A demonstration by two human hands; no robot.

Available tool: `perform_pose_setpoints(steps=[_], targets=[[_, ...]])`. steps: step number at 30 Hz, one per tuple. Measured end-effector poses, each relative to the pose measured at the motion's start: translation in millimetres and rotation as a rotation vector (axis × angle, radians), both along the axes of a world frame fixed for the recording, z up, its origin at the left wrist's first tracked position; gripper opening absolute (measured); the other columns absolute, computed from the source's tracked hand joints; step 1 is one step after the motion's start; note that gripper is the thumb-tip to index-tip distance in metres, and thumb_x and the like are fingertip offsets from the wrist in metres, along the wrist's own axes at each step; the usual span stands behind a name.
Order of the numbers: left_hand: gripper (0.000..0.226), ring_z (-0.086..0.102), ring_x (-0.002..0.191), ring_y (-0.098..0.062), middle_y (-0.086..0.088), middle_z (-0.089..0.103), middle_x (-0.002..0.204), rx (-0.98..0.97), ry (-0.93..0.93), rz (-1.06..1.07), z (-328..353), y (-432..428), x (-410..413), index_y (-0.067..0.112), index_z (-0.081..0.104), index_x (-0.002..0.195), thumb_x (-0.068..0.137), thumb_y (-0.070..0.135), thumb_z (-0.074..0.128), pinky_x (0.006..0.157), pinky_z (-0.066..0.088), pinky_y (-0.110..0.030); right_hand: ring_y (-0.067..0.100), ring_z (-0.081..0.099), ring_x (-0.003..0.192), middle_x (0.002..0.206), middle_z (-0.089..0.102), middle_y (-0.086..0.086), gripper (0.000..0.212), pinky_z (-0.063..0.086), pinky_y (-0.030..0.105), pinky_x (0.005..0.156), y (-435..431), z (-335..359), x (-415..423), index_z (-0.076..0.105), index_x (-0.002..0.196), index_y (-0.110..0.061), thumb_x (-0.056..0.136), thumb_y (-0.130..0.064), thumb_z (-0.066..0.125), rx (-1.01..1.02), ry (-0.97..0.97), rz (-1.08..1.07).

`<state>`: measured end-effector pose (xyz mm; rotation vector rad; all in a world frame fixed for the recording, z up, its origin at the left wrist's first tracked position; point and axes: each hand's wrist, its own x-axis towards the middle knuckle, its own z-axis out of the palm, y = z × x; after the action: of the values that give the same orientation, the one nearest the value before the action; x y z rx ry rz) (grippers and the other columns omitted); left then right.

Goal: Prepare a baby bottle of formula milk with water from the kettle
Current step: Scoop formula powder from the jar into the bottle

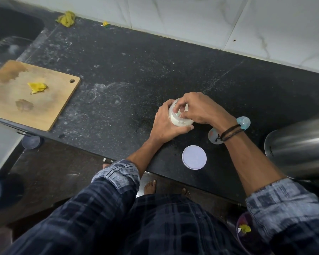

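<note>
Counter [136, 70], one kettle [298, 146], one baby bottle [180, 122]: left hand [164, 126] wrapped round it, right hand [199, 109] pinching its top

Head-worn camera, looking steeply down (wide-angle), close over black countertop [136, 70], wall behind

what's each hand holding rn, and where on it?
Both hold the small clear baby bottle of white milk: left hand wraps its body, right hand curls its fingers over the top end.
</note>
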<state>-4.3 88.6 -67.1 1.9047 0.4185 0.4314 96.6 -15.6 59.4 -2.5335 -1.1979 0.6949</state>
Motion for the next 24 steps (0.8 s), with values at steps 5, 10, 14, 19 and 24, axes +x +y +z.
perform_pose_setpoints(steps=[5,10,14,19,24], targets=[[0.091,0.06,0.118,-0.018,0.019,0.057,0.124,0.009,0.004,-0.002,-0.6,0.1,-0.1,0.044,0.045,0.127,0.051,0.053,0.095,0.1,0.051,-0.054,0.005,0.054,0.074,0.086,0.055,-0.019,0.031,0.035,0.019,0.06,2.9,-1.1,2.6,0.079,0.112,-0.035,0.091,-0.012,0.076,-0.021,-0.029,0.047],[0.089,0.061,0.117,-0.016,0.026,0.055,0.12,0.025,-0.007,-0.001,1.1,0.2,-0.5,0.051,0.044,0.123,0.05,0.053,0.095,0.098,0.052,-0.052,0.004,0.052,0.074,0.086,0.055,-0.017,0.027,0.037,0.022,0.061,3.1,0.1,3.1,0.078,0.108,-0.034,0.091,-0.014,0.075,-0.02,-0.061,0.095],[0.09,0.06,0.116,-0.012,0.035,0.051,0.119,0.031,0.001,-0.002,1.0,0.2,-0.6,0.058,0.04,0.121,0.05,0.054,0.095,0.098,0.053,-0.049,0.009,0.055,0.085,0.091,0.053,-0.017,0.018,0.039,0.029,0.068,-2.4,1.7,6.3,0.075,0.1,-0.034,0.09,-0.019,0.076,0.007,-0.064,0.138],[0.097,0.058,0.119,-0.013,0.03,0.052,0.123,0.03,0.017,0.009,-2.6,0.4,-0.1,0.043,0.043,0.13,0.049,0.054,0.097,0.1,0.052,-0.049,0.014,0.056,0.095,0.101,0.056,-0.01,0.019,0.043,0.033,0.077,-7.5,8.0,10.3,0.071,0.09,-0.033,0.092,-0.015,0.075,-0.003,-0.097,0.172],[0.1,0.058,0.12,-0.015,0.02,0.056,0.126,0.029,0.024,0.017,-3.2,0.3,0.3,0.037,0.046,0.133,0.049,0.054,0.097,0.102,0.05,-0.049,0.012,0.052,0.101,0.101,0.058,-0.011,0.032,0.044,0.036,0.082,-10.4,12.3,10.4,0.079,0.094,-0.028,0.095,-0.002,0.059,-0.022,-0.109,0.151]])
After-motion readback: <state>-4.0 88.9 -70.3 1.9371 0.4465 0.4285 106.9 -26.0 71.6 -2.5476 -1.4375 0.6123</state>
